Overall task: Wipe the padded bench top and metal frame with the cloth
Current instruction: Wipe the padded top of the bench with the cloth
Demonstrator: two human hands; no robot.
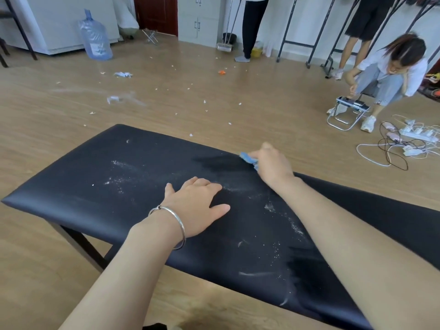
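- The right hand (273,165) grips the blue cloth (248,158) at the far edge of the padded table top (107,163); the left hand (195,206) lies flat on it, fingers straight.
- Better to pull long, overlapping strokes through the white powder (119,179) toward one edge — afterwards the metal frame (81,244).

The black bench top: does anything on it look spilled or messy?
Yes. White powdery specks are scattered over the padded bench top, mostly around the middle and near right. A darker, clean streak lies beside the blue cloth the right hand holds at the far edge. Paper scraps litter the floor behind.
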